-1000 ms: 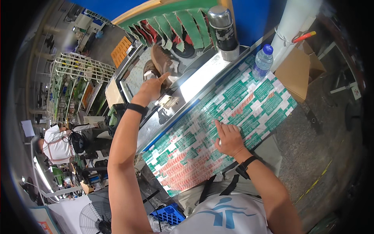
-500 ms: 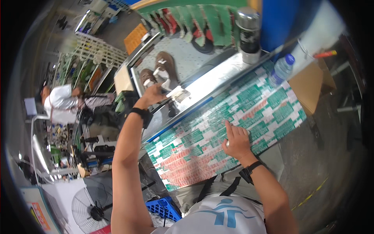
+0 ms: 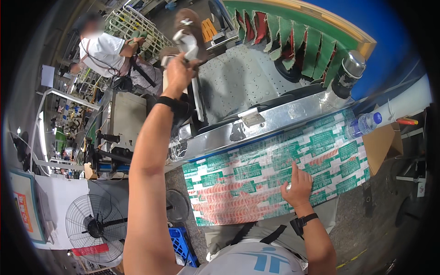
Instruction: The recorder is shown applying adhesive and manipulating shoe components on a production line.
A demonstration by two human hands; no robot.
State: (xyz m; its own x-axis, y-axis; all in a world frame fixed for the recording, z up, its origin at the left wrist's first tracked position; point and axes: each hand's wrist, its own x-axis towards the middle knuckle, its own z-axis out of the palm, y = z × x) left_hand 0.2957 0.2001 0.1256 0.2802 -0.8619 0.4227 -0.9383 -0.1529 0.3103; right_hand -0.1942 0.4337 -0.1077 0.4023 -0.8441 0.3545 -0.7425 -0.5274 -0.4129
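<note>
My left hand [image 3: 180,73], arm stretched far forward, is closed on a pair of brown shoes [image 3: 190,22] with white laces and white insides. It grips them at their near end, and they hang past the left end of a perforated metal plate [image 3: 238,73]. Part of the second shoe is hidden behind my fingers. Low over a bench top [image 3: 256,176] covered in green, white and red printed tape is my right hand [image 3: 300,187]. Its index finger points forward while the other fingers curl round a small shiny item, mostly hidden.
Green and red cloth strips [image 3: 293,39] hang over the plate's far side. A steel-lidded flask [image 3: 346,78] stands on the metal ledge, with a water bottle [image 3: 364,124] and cardboard box [image 3: 382,146] to its right. Floor fan [image 3: 94,224] lower left; another person [image 3: 103,52] upper left.
My left hand has lifted the brown shoes off the perforated plate and carried them left and away. My view has turned; the right hand stays over the taped bench top.
</note>
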